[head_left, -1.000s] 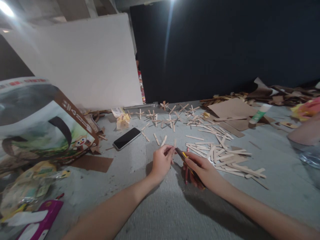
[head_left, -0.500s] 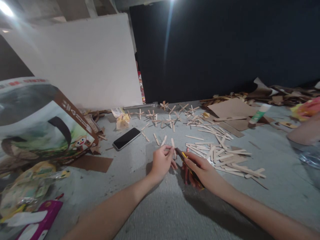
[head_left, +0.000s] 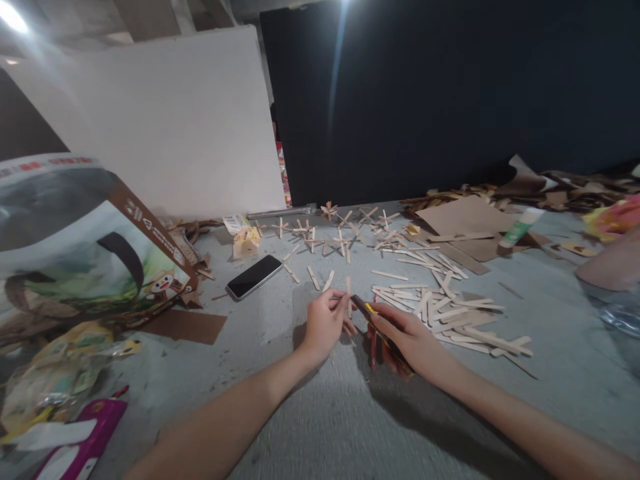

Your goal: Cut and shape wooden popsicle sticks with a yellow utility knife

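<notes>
Between its thumb and fingers, my left hand (head_left: 325, 325) pinches a small wooden stick (head_left: 349, 287) that stands roughly upright. My right hand (head_left: 400, 337) is wrapped round a dark and yellow cutter knife (head_left: 373, 310), whose tip is close to the stick and the left fingertips. Whether the tip touches the wood is too small to tell. Beyond the hands, several loose sticks and crossed stick pieces (head_left: 341, 243) are spread on the grey surface (head_left: 320, 427). To the right of my right hand is a loose pile of wooden sticks (head_left: 455, 320).
A phone (head_left: 254, 277) lies left of the sticks. Farther left are a printed bag (head_left: 140, 247), a brown cardboard piece (head_left: 193, 327) and a purple-and-white tool (head_left: 83, 437). At the right are cardboard sheets (head_left: 460, 220) and a glue stick (head_left: 520, 229). White and black boards stand behind.
The knife has tilted slightly in my right hand, and the stick in my left hand looks a little more upright. Both hands stay in nearly the same place.
</notes>
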A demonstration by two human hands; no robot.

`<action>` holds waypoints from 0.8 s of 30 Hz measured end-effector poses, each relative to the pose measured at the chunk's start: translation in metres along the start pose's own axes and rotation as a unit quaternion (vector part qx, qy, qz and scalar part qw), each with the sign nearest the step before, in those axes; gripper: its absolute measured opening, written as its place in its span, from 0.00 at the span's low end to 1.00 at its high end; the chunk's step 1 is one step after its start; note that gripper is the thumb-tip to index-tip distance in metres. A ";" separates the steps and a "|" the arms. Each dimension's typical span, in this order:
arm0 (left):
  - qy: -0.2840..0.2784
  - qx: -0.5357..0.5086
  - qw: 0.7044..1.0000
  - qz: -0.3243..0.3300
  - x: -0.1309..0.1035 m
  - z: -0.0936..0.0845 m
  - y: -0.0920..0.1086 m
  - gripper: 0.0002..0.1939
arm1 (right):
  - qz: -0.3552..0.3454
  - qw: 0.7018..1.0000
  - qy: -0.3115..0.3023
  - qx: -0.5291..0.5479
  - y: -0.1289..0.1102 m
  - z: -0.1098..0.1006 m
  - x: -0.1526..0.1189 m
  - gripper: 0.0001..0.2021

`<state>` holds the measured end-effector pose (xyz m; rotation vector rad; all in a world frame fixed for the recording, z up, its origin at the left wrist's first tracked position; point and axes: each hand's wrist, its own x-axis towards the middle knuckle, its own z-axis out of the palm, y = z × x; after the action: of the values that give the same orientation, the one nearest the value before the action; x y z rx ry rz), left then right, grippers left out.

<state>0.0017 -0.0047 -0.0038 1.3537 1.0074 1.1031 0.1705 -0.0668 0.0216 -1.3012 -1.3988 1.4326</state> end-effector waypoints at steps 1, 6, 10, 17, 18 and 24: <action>0.002 0.002 1.000 0.002 0.000 0.000 0.000 0.30 | 0.002 1.000 -0.001 -0.001 0.000 0.000 0.000 0.24; 0.006 0.014 1.000 -0.003 0.000 0.000 0.001 0.30 | 0.003 1.000 -0.007 -0.002 0.000 -0.001 0.001 0.21; 0.006 0.013 1.000 0.001 0.002 -0.001 -0.001 0.30 | -0.005 1.000 -0.020 0.000 0.002 0.001 0.003 0.21; -0.013 0.005 1.000 -0.003 0.002 -0.001 -0.002 0.30 | -0.008 1.000 -0.028 0.009 0.005 0.005 0.002 0.25; -0.014 0.006 1.000 -0.002 0.002 -0.001 -0.001 0.30 | -0.008 0.999 -0.030 0.009 0.005 0.005 0.002 0.25; -0.012 0.017 1.000 0.005 0.001 -0.002 0.000 0.29 | 0.003 0.999 -0.035 0.012 0.003 0.003 0.003 0.24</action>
<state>0.0004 -0.0032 -0.0035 1.3974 1.0065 1.0792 0.1676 -0.0653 0.0180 -1.2514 -1.4195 1.5076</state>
